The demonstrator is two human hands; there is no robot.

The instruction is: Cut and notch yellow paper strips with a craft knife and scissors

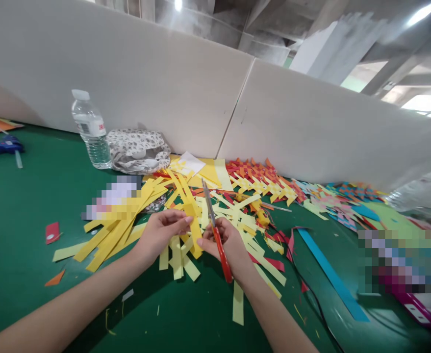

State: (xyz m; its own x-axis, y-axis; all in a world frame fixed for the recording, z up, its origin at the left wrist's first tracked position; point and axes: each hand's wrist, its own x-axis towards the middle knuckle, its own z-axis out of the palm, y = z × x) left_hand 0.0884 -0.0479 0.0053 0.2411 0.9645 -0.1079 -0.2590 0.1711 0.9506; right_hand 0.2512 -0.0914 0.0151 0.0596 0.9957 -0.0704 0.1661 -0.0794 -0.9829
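Note:
My left hand pinches a yellow paper strip that runs up and away over a heap of yellow strips. My right hand grips red-handled scissors, whose closed blades point up and away beside the held strip. The thumb of that hand also touches the strip's lower end. Both hands hover over the green table near its middle.
A water bottle and a floral cloth pouch stand by the white partition. Woven orange and yellow paper pieces and multicoloured ones lie to the right. A blue strip and a blue glue gun lie on the table.

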